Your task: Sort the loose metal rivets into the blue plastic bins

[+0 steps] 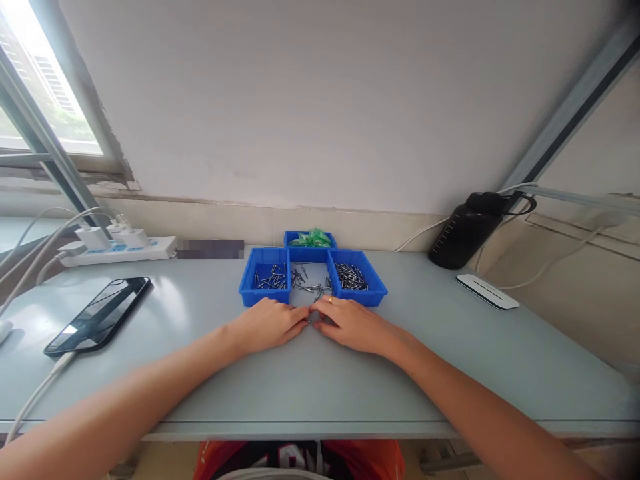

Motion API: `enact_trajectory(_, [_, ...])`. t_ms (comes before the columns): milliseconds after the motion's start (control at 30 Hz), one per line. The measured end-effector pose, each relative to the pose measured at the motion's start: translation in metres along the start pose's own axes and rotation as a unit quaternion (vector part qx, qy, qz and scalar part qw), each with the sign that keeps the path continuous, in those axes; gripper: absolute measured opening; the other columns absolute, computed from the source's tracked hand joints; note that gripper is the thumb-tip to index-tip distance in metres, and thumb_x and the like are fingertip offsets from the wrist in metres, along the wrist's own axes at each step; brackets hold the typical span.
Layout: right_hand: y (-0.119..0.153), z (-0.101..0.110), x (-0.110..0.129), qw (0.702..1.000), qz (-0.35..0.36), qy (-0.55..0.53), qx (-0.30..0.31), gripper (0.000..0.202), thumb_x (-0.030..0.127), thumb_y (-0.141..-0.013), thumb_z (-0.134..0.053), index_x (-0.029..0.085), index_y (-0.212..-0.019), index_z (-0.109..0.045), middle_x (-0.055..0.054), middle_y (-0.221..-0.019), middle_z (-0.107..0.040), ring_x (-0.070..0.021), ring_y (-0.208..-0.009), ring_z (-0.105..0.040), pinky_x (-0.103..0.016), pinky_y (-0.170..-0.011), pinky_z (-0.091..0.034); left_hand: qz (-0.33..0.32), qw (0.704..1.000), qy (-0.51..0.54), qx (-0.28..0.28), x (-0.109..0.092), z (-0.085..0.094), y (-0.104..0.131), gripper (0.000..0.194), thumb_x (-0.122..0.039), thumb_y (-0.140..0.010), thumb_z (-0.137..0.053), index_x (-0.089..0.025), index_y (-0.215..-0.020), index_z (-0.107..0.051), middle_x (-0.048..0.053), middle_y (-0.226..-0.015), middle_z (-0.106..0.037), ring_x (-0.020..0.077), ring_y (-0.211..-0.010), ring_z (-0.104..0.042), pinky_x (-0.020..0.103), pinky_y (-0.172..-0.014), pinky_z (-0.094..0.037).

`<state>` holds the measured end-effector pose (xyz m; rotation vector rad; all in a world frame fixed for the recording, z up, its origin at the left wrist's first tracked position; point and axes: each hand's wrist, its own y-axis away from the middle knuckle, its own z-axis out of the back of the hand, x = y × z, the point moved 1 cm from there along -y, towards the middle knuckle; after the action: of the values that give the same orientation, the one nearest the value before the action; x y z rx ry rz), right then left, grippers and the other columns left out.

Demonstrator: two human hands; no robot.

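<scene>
Two blue bins stand side by side with a gap between them: the left bin (245, 288) and the right bin (379, 288), both holding small metal pieces. Loose metal pieces (303, 272) lie on the table in the gap. In front of the left bin, my left hand (273, 323) has its fingers pressed together around a small shiny metal piece (309, 321). My right hand (350, 322), with a ring on one finger, is in front of the right bin, its fingertips touching or nearly touching those of my left hand. Its thumb and fingers are apart.
Behind the gap a third blue bin (311, 254) holds green plastic (315, 238). On the left of the table (310, 393) are a phone (100, 317) and a power strip (155, 248). A black bottle (465, 230) and a flat white device (487, 291) are at the right.
</scene>
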<state>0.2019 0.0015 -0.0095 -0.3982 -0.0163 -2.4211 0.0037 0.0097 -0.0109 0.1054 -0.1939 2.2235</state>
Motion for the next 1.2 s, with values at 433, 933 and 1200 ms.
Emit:
enact_trajectory(433, [-0.002, -0.002, -0.001, 0.999, 0.046, -0.020, 0.002, 0.024, 0.037, -0.095, -0.040, 0.021, -0.083, -0.054, -0.002, -0.085, -0.061, -0.0152, -0.075, -0.057, -0.028, -0.065, -0.038, -0.014, 0.999, 0.037, -0.011, -0.002, -0.002, 0.000, 0.026, -0.032, -0.099, -0.031, -0.020, -0.096, -0.053, -0.001, -0.085, -0.068, 0.0171, -0.072, -0.066, 0.026, -0.056, -0.042])
enact_trajectory(933, [0.004, 0.012, 0.000, 0.999, -0.008, -0.030, 0.007, 0.010, 0.018, -0.084, -0.045, 0.021, -0.077, -0.052, 0.001, -0.077, -0.063, -0.0131, -0.068, -0.054, -0.024, -0.058, -0.033, 0.046, 0.998, 0.031, 0.019, -0.006, 0.009, 0.002, 0.022, -0.030, -0.092, -0.039, -0.019, -0.080, -0.052, 0.002, -0.074, -0.062, 0.0160, -0.062, -0.061, 0.026, -0.050, -0.037])
enact_trajectory(1200, [0.004, 0.009, -0.001, 0.999, -0.018, -0.038, 0.027, 0.008, 0.017, -0.080, -0.047, 0.021, -0.075, -0.049, 0.002, -0.075, -0.063, -0.0118, -0.065, -0.052, -0.023, -0.055, -0.031, 0.002, 0.999, 0.019, -0.039, -0.006, 0.004, 0.000, 0.021, -0.029, -0.094, -0.038, -0.018, -0.086, -0.054, 0.003, -0.085, -0.058, 0.0164, -0.079, -0.059, 0.027, -0.062, -0.043])
